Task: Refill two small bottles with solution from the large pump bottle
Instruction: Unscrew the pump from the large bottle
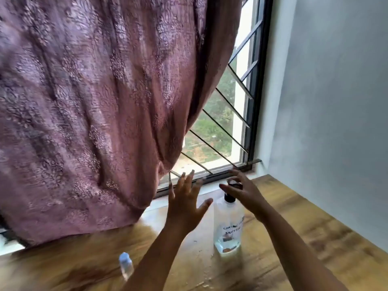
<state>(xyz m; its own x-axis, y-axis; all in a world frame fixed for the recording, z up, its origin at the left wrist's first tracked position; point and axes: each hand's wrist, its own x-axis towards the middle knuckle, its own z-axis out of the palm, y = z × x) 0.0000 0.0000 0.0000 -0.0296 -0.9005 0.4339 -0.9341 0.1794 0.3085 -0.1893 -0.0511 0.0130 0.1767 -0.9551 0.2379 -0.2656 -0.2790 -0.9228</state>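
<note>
The large clear pump bottle stands upright on the wooden table, with a handwritten label and a little liquid at its bottom. My right hand is at its top, thumb and fingers curled round the black pump head. My left hand hovers just left of the bottle with its fingers spread, touching nothing. One small clear bottle with a pale cap stands at the near left, blurred, beside my left forearm. No second small bottle is in view.
A purple patterned curtain hangs over the table's far left edge. Behind the bottle is a window with a diagonal metal grille. A pale wall borders the table on the right.
</note>
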